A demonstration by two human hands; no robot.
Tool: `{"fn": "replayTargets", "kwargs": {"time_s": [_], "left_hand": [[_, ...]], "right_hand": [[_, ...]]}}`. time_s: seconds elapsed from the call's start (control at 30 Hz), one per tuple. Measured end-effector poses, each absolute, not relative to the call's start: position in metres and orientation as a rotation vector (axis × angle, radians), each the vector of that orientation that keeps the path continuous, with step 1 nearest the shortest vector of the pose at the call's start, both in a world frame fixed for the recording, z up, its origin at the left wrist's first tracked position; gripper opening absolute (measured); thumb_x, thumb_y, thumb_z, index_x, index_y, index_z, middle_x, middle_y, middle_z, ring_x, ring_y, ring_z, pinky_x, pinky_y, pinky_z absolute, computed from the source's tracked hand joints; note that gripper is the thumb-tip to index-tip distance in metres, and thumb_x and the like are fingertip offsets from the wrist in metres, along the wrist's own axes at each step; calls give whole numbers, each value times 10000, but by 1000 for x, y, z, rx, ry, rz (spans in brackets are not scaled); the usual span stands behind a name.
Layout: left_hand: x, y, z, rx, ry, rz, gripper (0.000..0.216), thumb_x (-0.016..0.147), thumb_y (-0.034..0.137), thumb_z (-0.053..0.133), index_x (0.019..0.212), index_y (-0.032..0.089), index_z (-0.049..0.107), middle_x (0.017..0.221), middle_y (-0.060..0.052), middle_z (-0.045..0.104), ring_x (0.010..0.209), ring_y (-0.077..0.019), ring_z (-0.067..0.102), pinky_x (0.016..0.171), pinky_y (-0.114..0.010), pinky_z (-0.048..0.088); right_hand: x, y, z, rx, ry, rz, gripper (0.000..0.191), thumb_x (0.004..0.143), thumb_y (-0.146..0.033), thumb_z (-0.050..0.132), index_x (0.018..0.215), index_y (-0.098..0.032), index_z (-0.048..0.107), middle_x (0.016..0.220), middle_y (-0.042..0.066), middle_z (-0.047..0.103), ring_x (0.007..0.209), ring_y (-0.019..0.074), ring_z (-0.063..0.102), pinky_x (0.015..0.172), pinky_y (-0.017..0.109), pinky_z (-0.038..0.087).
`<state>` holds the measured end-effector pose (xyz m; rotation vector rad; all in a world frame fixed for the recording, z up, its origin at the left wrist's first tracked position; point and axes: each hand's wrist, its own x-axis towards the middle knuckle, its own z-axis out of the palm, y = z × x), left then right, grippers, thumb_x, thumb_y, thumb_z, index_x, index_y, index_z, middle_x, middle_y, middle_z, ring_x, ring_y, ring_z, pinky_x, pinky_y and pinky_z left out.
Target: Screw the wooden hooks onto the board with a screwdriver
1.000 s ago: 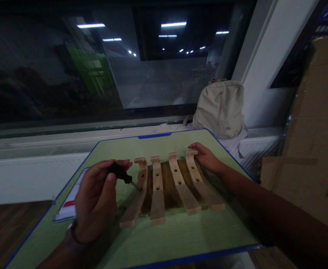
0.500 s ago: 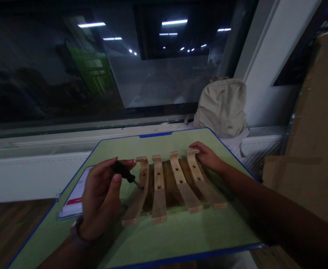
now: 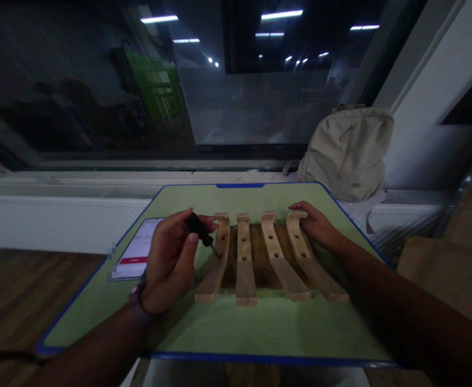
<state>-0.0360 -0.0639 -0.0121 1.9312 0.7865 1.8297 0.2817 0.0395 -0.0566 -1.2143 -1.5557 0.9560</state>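
In my left hand is a screwdriver with a black handle, its tip at the lower hole of the leftmost wooden strip. Several such curved strips, each with two dark holes or screw heads, lie side by side across a glossy brown panel. My right hand grips the far end of the rightmost wooden strip; part of its fingers is hidden behind the wood.
A phone with a lit screen lies on the left of the green, blue-edged table. Beyond the table a beige backpack leans by the window. Cardboard stands at the right, and a white radiator at the left.
The camera view has shifted, so the table and hands appear farther right and slightly higher. The screwdriver tip stays at the leftmost strip's lower hole, and the right hand keeps its place.
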Motion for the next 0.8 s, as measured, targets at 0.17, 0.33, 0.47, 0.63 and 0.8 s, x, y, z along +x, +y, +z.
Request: {"fn": "replayTargets", "kwargs": {"time_s": [0.17, 0.33, 0.47, 0.63, 0.8], "left_hand": [[-39, -60, -11, 2038, 594, 1837, 339, 919, 203, 675, 1236, 311, 623, 1111, -58, 665, 978, -198, 709, 817, -362, 628], [-44, -55, -19, 1989, 873, 1927, 416, 868, 134, 728, 1242, 306, 669, 1041, -43, 620, 891, -159, 662, 716, -271, 576], [-46, -55, -24, 1914, 926, 1914, 399, 884, 178, 721, 1264, 285, 663, 1062, -62, 625, 908, -169, 654, 732, -283, 580], [-42, -60, -17, 1885, 922, 1858, 348, 908, 206, 700, 1249, 263, 659, 1144, -80, 675, 963, -172, 695, 800, -291, 617], [-37, -68, -7, 1910, 853, 1770, 300, 974, 180, 596, 1268, 241, 614, 1052, -73, 723, 931, -151, 719, 789, -261, 621]], "right_hand": [[280, 39, -55, -1245, -1542, 964, 226, 695, -309, 646, 906, -242, 604, 801, 9, 669, 729, 211, 608, 654, 326, 470], [279, 35, -49, -1289, -1534, 967, 248, 685, -327, 639, 914, -240, 605, 793, 8, 651, 719, 216, 585, 647, 328, 445], [279, 34, -47, -1287, -1560, 951, 249, 672, -328, 630, 904, -242, 607, 773, 9, 638, 722, 223, 580, 653, 332, 437], [279, 35, -49, -1271, -1553, 969, 249, 682, -320, 632, 917, -243, 609, 778, 12, 643, 708, 222, 581, 643, 332, 442], [281, 37, -53, -1238, -1605, 905, 211, 712, -312, 624, 913, -249, 607, 777, 19, 653, 707, 226, 590, 641, 335, 455]]}}
